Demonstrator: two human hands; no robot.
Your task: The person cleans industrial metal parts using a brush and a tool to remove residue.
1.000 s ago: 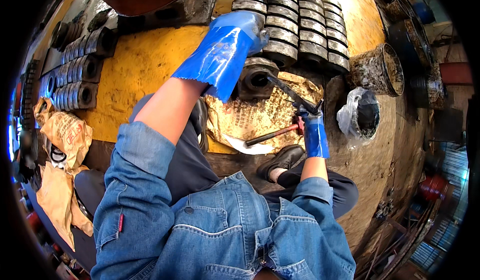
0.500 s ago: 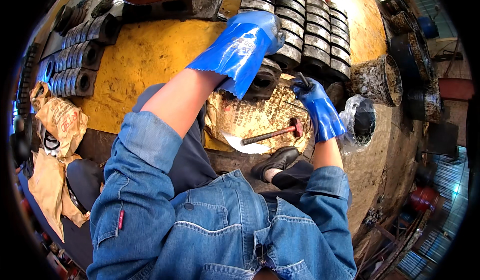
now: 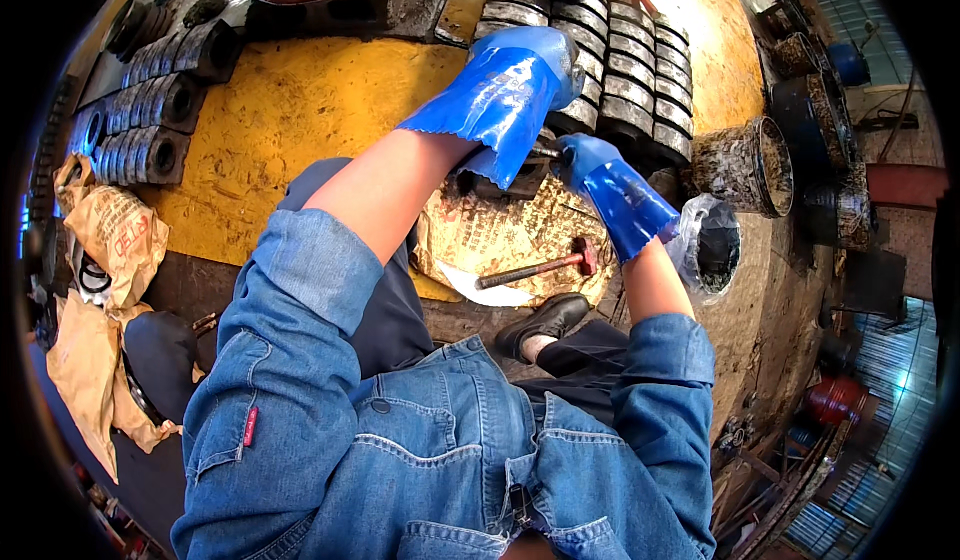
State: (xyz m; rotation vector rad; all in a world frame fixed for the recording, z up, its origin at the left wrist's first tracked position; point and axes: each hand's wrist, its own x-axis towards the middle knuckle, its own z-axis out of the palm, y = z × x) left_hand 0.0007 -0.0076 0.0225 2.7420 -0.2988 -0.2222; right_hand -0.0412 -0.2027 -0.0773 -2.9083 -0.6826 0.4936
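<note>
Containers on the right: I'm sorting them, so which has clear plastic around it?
The container beside the right hand's glove cuff: clear plastic surrounds its dark opening. The caked bucket beyond it shows no such wrap.

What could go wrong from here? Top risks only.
Pinch: the blue-gloved left hand and blue-gloved right hand are near rows of grimy, dark metal blocks; a shifting block might catch fingers.

Kick: the red-headed, dark-handled hammer lies on stained brown paper near a black shoe; a foot movement could knock it.

Snag: the right hand's blue cuff appears close to crinkled clear plastic, which it might catch.
</note>
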